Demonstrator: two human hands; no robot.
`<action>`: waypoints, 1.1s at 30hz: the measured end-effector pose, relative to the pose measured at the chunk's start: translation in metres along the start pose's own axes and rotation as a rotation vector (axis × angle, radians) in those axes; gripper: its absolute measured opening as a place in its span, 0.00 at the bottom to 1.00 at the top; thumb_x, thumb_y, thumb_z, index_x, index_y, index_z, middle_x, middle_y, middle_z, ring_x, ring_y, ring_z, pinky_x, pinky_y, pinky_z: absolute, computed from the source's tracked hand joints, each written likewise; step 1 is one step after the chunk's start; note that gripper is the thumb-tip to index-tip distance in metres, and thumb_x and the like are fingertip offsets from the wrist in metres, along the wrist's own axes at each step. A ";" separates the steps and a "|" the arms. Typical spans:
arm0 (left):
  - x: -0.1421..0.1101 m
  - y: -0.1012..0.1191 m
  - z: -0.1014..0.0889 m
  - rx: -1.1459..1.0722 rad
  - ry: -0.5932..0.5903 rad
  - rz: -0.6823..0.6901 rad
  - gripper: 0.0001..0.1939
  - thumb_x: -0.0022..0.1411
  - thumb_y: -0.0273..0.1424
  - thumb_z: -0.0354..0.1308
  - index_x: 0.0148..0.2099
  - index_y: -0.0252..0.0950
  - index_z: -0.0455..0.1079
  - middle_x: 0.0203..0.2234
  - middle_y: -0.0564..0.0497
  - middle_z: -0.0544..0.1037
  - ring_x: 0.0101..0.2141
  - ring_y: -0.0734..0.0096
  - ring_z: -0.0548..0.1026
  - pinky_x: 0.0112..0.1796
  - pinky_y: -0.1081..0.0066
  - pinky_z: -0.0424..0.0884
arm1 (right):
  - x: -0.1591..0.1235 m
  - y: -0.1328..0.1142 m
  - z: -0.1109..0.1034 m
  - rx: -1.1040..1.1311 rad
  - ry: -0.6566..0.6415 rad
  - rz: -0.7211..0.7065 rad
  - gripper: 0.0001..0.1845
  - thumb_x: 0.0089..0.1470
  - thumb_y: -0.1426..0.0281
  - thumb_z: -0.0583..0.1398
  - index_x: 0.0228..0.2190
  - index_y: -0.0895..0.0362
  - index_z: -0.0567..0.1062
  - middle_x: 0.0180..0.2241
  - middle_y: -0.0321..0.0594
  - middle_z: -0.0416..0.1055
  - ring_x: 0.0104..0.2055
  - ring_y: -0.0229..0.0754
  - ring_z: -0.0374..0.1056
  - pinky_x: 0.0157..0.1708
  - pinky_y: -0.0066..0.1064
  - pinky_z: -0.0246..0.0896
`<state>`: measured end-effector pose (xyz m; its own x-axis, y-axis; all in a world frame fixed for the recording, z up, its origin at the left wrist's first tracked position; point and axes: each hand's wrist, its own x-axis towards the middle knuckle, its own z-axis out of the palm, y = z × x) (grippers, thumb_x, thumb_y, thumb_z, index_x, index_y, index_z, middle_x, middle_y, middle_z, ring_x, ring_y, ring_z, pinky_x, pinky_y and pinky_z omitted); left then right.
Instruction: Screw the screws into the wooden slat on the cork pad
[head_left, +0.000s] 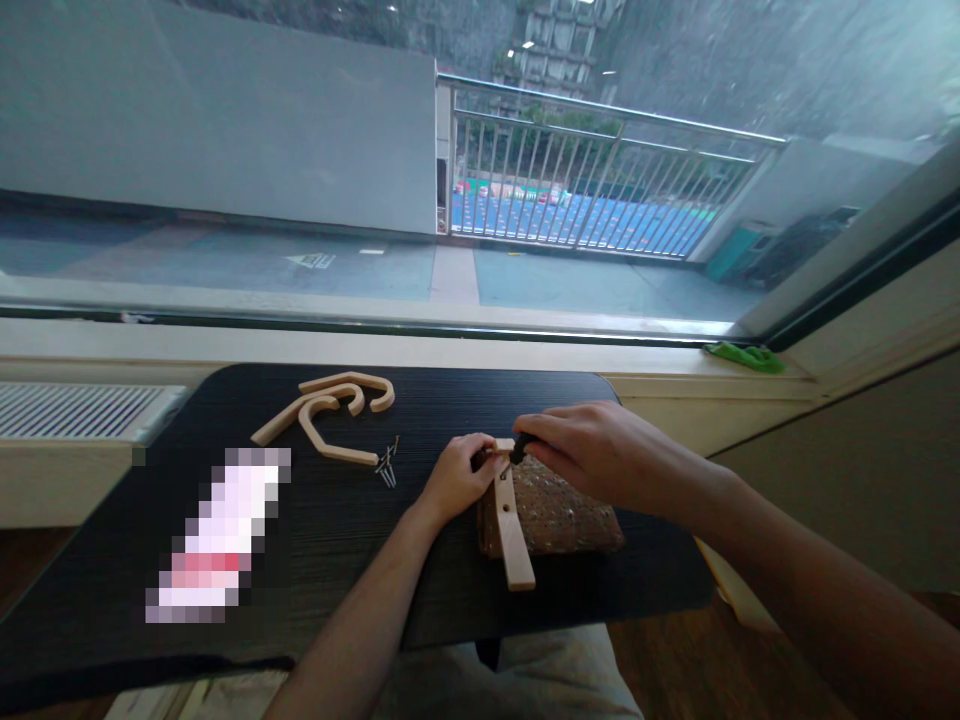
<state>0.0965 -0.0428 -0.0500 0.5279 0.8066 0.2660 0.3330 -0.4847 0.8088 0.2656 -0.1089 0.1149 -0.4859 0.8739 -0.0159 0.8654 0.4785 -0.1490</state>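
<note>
A pale, smooth wooden strip with squared edges [510, 530] stands out just right of the lower centre of the frame. It runs almost straight up and down, bends slightly along its length, and has a flat, blunt lower end. One round dark hole shows clearly near its middle; a second dark spot sits higher up, close to the fingers, where its upper end is partly covered. The strip lies across the left part of a brown, flat, rectangular block with a rough, glossy, light-flecked surface [574, 515], and its lower end juts past the block's near edge.

The left grip [459, 478] is closed around the upper part of the strip. The right grip [600, 445] is clenched on a black-handled tool [523, 446], which slants down toward the strip's upper part; whether its tip touches the wood cannot be told.

All this rests on a black, wood-grained counter with rounded corners [337, 560]. Left of centre lie three pale wooden hook-shaped pieces [341, 455], overlapping or close together, with a small pile of metal screws [386, 470] just beside the nearest one's straight end.
</note>
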 end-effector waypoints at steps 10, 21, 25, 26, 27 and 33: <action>-0.003 -0.004 -0.003 -0.055 -0.002 -0.054 0.10 0.62 0.36 0.54 0.38 0.36 0.73 0.31 0.50 0.79 0.35 0.65 0.75 0.39 0.68 0.67 | -0.003 0.006 0.010 0.035 0.131 -0.060 0.16 0.64 0.70 0.54 0.50 0.56 0.75 0.40 0.43 0.78 0.37 0.40 0.74 0.34 0.28 0.62; -0.005 -0.008 -0.005 -0.231 0.116 -0.120 0.12 0.59 0.32 0.50 0.40 0.35 0.72 0.35 0.49 0.79 0.39 0.63 0.75 0.42 0.67 0.70 | 0.002 0.010 0.032 0.186 0.208 -0.106 0.24 0.63 0.73 0.53 0.60 0.58 0.67 0.50 0.46 0.76 0.47 0.44 0.75 0.44 0.33 0.69; -0.015 0.010 -0.020 -0.217 0.465 -0.121 0.11 0.62 0.31 0.49 0.42 0.35 0.72 0.37 0.48 0.79 0.41 0.65 0.76 0.46 0.66 0.71 | 0.006 0.008 0.039 0.268 0.228 -0.076 0.23 0.64 0.71 0.54 0.60 0.56 0.65 0.48 0.46 0.78 0.46 0.44 0.75 0.43 0.33 0.67; -0.017 0.019 -0.026 -0.202 0.514 -0.082 0.12 0.64 0.32 0.49 0.43 0.35 0.72 0.37 0.48 0.79 0.40 0.65 0.76 0.45 0.66 0.72 | 0.007 0.007 0.040 0.293 0.234 -0.062 0.22 0.64 0.71 0.55 0.59 0.55 0.66 0.47 0.45 0.78 0.44 0.44 0.75 0.42 0.33 0.66; -0.019 0.029 -0.032 -0.178 0.531 -0.033 0.12 0.65 0.33 0.50 0.46 0.36 0.72 0.37 0.48 0.79 0.40 0.66 0.76 0.44 0.66 0.72 | 0.008 0.007 0.042 0.316 0.240 -0.048 0.21 0.63 0.71 0.56 0.57 0.54 0.67 0.45 0.44 0.79 0.43 0.44 0.75 0.40 0.33 0.66; -0.015 0.076 -0.050 0.074 0.356 0.189 0.13 0.61 0.35 0.62 0.48 0.40 0.76 0.40 0.50 0.79 0.37 0.68 0.77 0.41 0.68 0.75 | 0.010 0.003 0.059 0.404 0.325 -0.018 0.18 0.61 0.71 0.58 0.53 0.55 0.67 0.41 0.43 0.78 0.41 0.45 0.75 0.39 0.34 0.64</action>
<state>0.0754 -0.0749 0.0338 0.2866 0.7613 0.5817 0.3184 -0.6483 0.6916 0.2556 -0.1038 0.0561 -0.3819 0.8780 0.2887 0.7095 0.4787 -0.5172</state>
